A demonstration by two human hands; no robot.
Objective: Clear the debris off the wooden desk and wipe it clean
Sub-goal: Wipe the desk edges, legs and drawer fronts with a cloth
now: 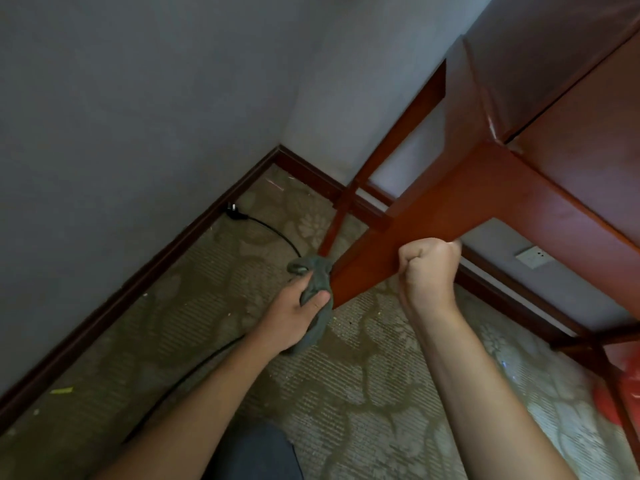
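Wiping has reached the table leg [408, 237]: the left hand [291, 313] holds a grey rag [313, 271] in its grip against the leg's left edge, while the right hand [427, 268] clenches the leg's near-right edge. Next probably calls for sliding the rag along it.

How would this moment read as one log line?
left hand: holds grey cloth against desk leg | right hand: grips leg

left hand [294, 308] curled in a grip, right hand [427, 268] fisted, both forearms extended forward
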